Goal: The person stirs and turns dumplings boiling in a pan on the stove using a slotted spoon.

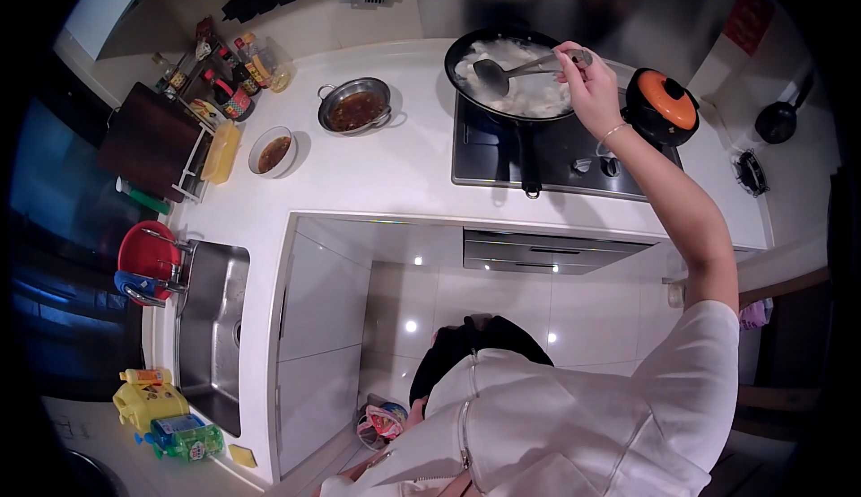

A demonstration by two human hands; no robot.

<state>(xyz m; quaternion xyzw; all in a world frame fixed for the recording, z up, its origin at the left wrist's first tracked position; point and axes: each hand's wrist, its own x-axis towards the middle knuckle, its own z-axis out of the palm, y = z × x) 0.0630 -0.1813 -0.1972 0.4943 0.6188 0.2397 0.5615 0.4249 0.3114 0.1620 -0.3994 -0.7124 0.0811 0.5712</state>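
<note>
My right hand is closed around the handle of a ladle, whose dark bowl rests over the food in a black wok. Whitish lumps in pale liquid, perhaps dumplings, fill the wok. It sits on the stove, its long handle pointing toward me. Low by my body, a small part of my left hand shows beside the dark trousers; its fingers are hidden. Right of the wok stands a black pot with an orange lid.
A metal pan of brown sauce and a white bowl of sauce stand left of the stove. Bottles line the back corner. The sink has a red basin by it and detergent bottles nearer me.
</note>
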